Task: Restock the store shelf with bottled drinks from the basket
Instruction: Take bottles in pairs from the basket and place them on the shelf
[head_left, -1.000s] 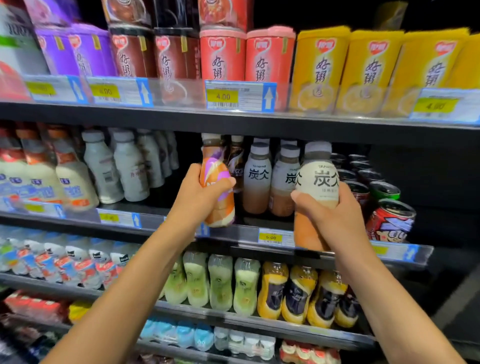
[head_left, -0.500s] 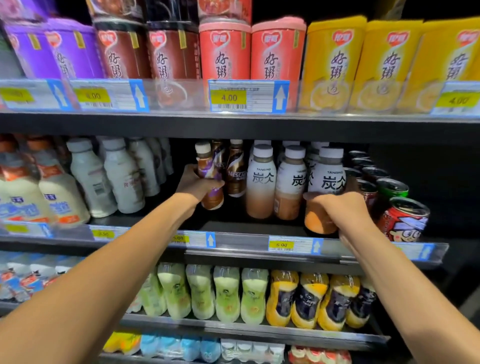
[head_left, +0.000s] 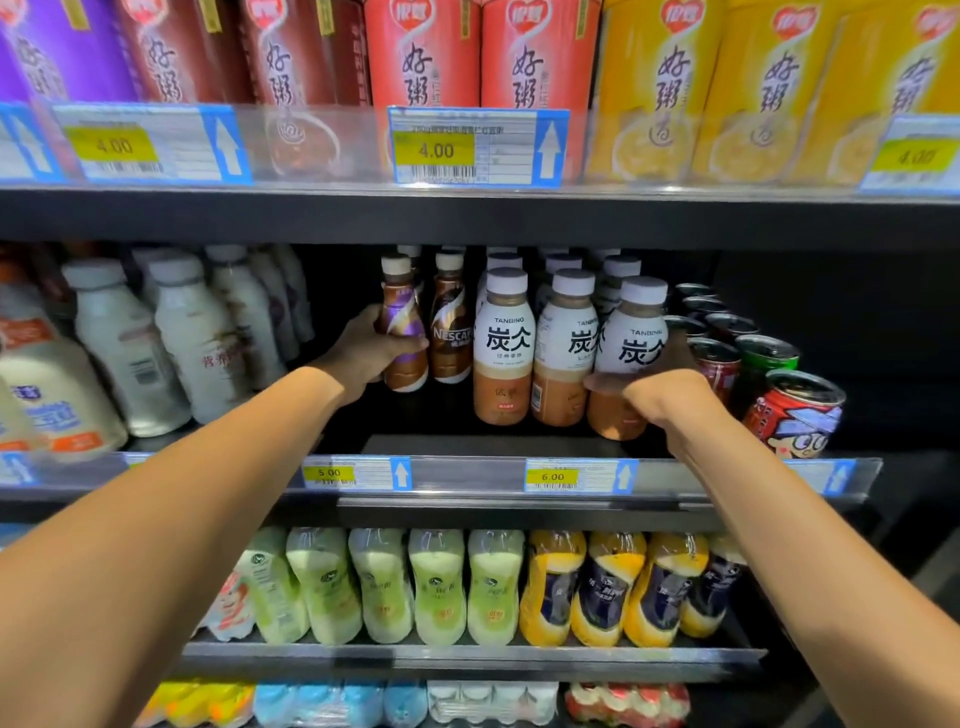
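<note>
My left hand (head_left: 366, 353) grips a small purple-and-brown coffee bottle (head_left: 401, 332) that stands upright on the middle shelf (head_left: 467, 470), beside a brown Nescafe bottle (head_left: 451, 332). My right hand (head_left: 657, 395) holds the lower part of a white-labelled Tanbing bottle (head_left: 631, 343) with a white cap, standing at the right end of a row of two like bottles (head_left: 506, 348). The basket is out of view.
Cans (head_left: 795, 410) crowd the shelf just right of my right hand. White milk bottles (head_left: 124, 343) fill the left of the same shelf. Porridge cups (head_left: 431, 57) line the shelf above; green and yellow bottles (head_left: 436, 587) lie on the shelf below.
Both hands have reached deeper into the shelf. The two bottles went from raised in front of the shelf edge to standing on the shelf among their rows.
</note>
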